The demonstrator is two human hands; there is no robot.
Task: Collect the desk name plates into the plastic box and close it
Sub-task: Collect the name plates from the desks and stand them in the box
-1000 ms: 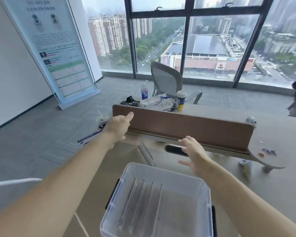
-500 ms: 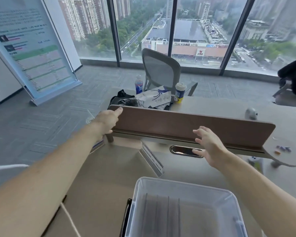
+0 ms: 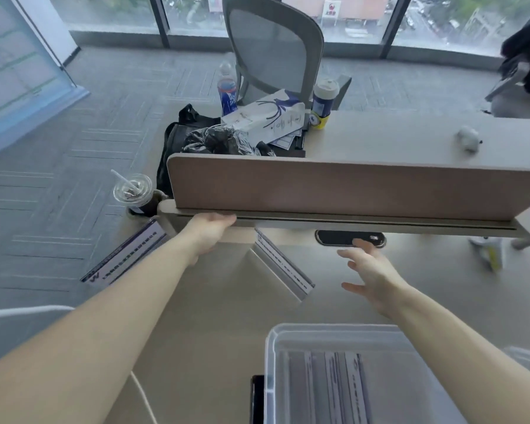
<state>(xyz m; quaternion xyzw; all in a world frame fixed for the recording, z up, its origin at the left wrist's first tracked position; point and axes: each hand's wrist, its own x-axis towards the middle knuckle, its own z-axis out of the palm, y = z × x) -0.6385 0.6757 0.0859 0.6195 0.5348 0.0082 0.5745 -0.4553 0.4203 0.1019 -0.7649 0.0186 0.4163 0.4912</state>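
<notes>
Left hand: your left hand (image 3: pixel 210 232) is reaching under the lip of the brown divider panel (image 3: pixel 334 186), fingers loosely curled and holding nothing that I can see; the fingertips are tucked out of sight against the panel's base.
Right hand: your right hand (image 3: pixel 372 275) is hovering above the desk (image 3: pixel 214 316) with fingers spread wide, empty, just this side of the black cable grommet (image 3: pixel 349 238).
Nearest plate: the standing name plate (image 3: pixel 283 266) is sitting between your two hands, its long axis running diagonally from the divider's base toward you and to your right.
Which hand is nearer: judging by the gap, your right hand is lying closer to the plate's near end, your left closer to its far end by the divider.
Second plate: another name plate (image 3: pixel 126 254) is lying at the desk's left edge, outboard of your left forearm, beside the iced drink cup (image 3: pixel 135 192).
Box: the plastic box (image 3: pixel 270 347) is waiting open at the near edge, below your right forearm, with several plates already lying flat inside.
Lid: I am not seeing it clearly anywhere.
Next move, my read: you are setting up to take the middle plate.
</notes>
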